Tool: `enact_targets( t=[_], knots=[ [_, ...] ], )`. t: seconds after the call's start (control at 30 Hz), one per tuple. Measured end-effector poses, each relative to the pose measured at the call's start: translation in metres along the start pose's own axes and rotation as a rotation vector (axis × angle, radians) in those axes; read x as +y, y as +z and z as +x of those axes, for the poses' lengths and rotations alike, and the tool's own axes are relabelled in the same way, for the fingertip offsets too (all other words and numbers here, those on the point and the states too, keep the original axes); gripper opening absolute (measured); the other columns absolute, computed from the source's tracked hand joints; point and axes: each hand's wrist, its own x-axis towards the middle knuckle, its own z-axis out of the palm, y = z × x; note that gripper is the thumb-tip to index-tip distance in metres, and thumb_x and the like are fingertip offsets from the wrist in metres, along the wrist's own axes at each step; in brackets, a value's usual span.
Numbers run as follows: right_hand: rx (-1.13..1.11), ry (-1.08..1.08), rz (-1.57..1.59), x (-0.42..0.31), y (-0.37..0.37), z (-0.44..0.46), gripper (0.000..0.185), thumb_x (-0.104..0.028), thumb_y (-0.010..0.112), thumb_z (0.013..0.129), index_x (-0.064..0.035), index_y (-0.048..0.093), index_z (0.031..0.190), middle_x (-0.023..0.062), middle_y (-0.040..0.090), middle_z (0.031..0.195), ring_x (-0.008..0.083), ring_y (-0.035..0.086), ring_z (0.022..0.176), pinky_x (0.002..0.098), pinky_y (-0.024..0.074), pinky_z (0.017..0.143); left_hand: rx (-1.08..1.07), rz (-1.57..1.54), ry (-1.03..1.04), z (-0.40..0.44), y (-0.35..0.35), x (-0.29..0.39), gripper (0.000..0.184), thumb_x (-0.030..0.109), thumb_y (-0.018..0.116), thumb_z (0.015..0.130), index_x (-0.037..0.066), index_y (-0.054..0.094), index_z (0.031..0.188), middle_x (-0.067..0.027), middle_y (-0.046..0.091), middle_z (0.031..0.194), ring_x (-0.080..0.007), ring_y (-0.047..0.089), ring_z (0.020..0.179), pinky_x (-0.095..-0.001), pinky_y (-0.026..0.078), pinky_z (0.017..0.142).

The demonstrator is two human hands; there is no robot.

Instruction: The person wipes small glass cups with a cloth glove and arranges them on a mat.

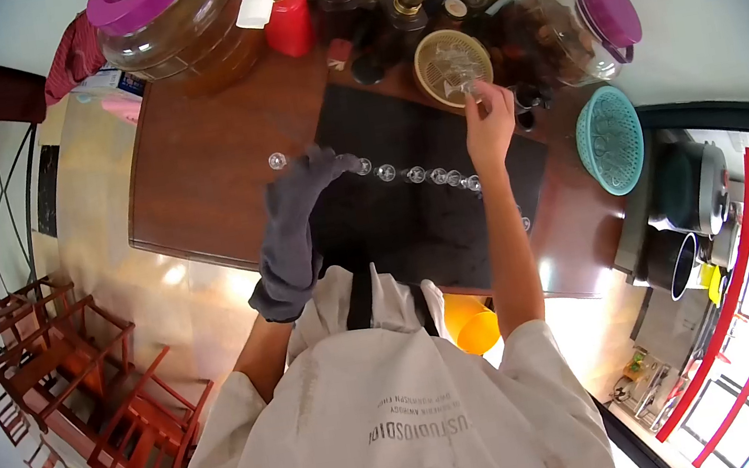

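The grey-gloved left hand (pixel 316 167), grip unclear, nears a row of small clear round pieces (pixel 387 172) on a black rectangular mat (pixel 395 241); the bare right hand (pixel 491 124) pinches 1 clear piece (pixel 467 88) at the round beige basket (pixel 420 70), seemingly needing lightness.

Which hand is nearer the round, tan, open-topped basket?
Right: the bare right hand has its fingertips at the basket's near rim. The left hand, in a dark grey glove, is farther off, leftward, by small clear glass pieces.
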Motion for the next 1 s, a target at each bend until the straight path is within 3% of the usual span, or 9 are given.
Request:
enact_targets(
  t=[0.07,0.2,0.3,0.5,0.57,0.73,0.83,0.9,1.0],
  knots=[
    [0.162,-0.106,0.227,-0.025,-0.011,-0.013,0.010,-0.001,0.067,0.083,-0.0024,0.065,0.093,0.0102,0.062,0.098,0.0201,0.062,0.083,0.0296,0.0516,0.074,-0.039,-0.506,-0.229,-0.004,0.009,-0.011,0.035,-0.001,0.049,0.087,0.005,0.056,0.121,-0.0111,0.062,0.112,-0.0285,0.057,0.107,-0.0352,0.039,0.100],
    [0.153,-0.072,0.487,-0.083,-0.041,-0.083,0.010,0.003,0.067,0.082,-0.0031,0.064,0.090,0.0089,0.062,0.097,0.0135,0.060,0.080,0.0233,0.0485,0.068,-0.009,-0.586,-0.028,-0.012,0.021,-0.003,0.026,0.003,0.051,0.087,0.003,0.057,0.112,-0.0109,0.063,0.104,-0.0243,0.059,0.100,-0.0324,0.043,0.092],
    [0.091,-0.045,0.586,-0.119,-0.051,-0.128,0.015,0.007,0.067,0.079,-0.0046,0.062,0.087,0.0096,0.062,0.094,0.0165,0.061,0.083,0.0250,0.0490,0.070,-0.244,-0.060,-0.388,-0.014,0.029,0.005,0.022,0.008,0.058,0.084,0.004,0.057,0.106,-0.0094,0.062,0.101,-0.0207,0.058,0.094,-0.0321,0.046,0.084],
    [-0.067,-0.267,0.586,-0.130,-0.036,-0.187,0.029,0.013,0.071,0.073,-0.0020,0.058,0.093,0.0115,0.057,0.101,0.0220,0.063,0.093,0.0290,0.0519,0.079,-0.046,-0.559,-0.462,-0.065,0.053,-0.002,0.027,0.009,0.072,0.071,0.005,0.055,0.092,-0.0103,0.060,0.085,-0.0287,0.060,0.083,-0.0390,0.049,0.072],
    [-0.066,-0.059,0.682,-0.136,-0.042,-0.194,0.032,0.008,0.076,0.068,-0.0046,0.060,0.093,0.0113,0.058,0.096,0.0218,0.062,0.078,0.0313,0.0514,0.072,-0.139,-0.167,-0.003,-0.068,0.054,-0.008,0.022,0.010,0.067,0.076,0.004,0.052,0.091,-0.0134,0.053,0.081,-0.0321,0.052,0.075,-0.0383,0.041,0.066],
    [-0.082,-0.174,0.701,-0.133,-0.071,-0.176,0.033,-0.001,0.072,0.073,-0.0029,0.058,0.102,0.0135,0.056,0.102,0.0206,0.057,0.084,0.0279,0.0481,0.072,-0.230,0.270,-0.099,-0.058,0.049,0.002,0.009,0.011,0.065,0.078,0.008,0.057,0.081,-0.0119,0.057,0.079,-0.0319,0.057,0.075,-0.0429,0.045,0.062],
    [-0.095,-0.257,0.906,-0.160,-0.099,-0.147,0.051,-0.007,0.074,0.074,0.0000,0.052,0.120,0.0131,0.057,0.109,0.0197,0.056,0.094,0.0297,0.0447,0.080,0.040,0.169,0.332,-0.054,0.052,0.005,0.002,0.007,0.062,0.079,0.008,0.063,0.080,-0.0100,0.056,0.078,-0.0295,0.055,0.076,-0.0408,0.043,0.066],
    [-0.142,-0.407,0.967,-0.190,-0.123,-0.124,0.071,-0.023,0.075,0.077,0.0032,0.039,0.133,0.0186,0.053,0.118,0.0250,0.055,0.104,0.0346,0.0451,0.083,-0.176,-0.127,0.105,-0.055,0.049,0.005,0.012,0.005,0.056,0.082,0.009,0.065,0.089,-0.0072,0.054,0.079,-0.0243,0.052,0.073,-0.0362,0.041,0.067],
    [-0.269,-0.568,1.103,-0.223,-0.143,-0.102,0.071,-0.023,0.075,0.077,0.0027,0.040,0.132,0.0182,0.054,0.118,0.0248,0.055,0.104,0.0344,0.0454,0.083,-0.227,-0.372,-0.179,-0.063,0.044,0.019,0.019,0.009,0.049,0.092,0.008,0.062,0.105,-0.0029,0.052,0.078,-0.0112,0.048,0.058,-0.0248,0.040,0.048]
  ],
)
